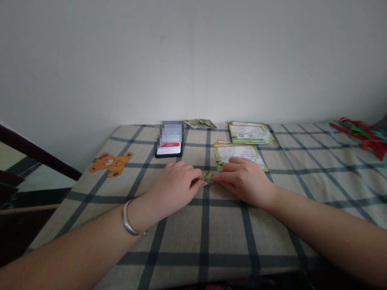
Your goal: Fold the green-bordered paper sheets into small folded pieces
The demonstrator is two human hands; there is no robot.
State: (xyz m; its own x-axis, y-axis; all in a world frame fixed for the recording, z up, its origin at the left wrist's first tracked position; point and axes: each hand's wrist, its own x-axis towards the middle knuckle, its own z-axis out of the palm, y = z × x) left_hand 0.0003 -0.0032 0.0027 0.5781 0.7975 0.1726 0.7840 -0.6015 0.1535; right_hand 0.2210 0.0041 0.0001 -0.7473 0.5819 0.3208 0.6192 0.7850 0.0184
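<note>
My left hand (177,185) and my right hand (243,179) rest on a checked tablecloth (211,225), fingertips meeting in the middle. Both pinch a small folded piece of green printed paper (208,177) pressed against the cloth between them. A silver bangle (128,219) sits on my left wrist. Most of the folded paper is hidden by my fingers.
Behind my right hand lie two stacks of green printed cards (238,154) (250,132). A phone (169,139) lies face up behind my left hand, with small folded paper pieces (200,123) near the wall. Red and green ribbons (361,135) lie far right. A bear print (111,163) marks the cloth.
</note>
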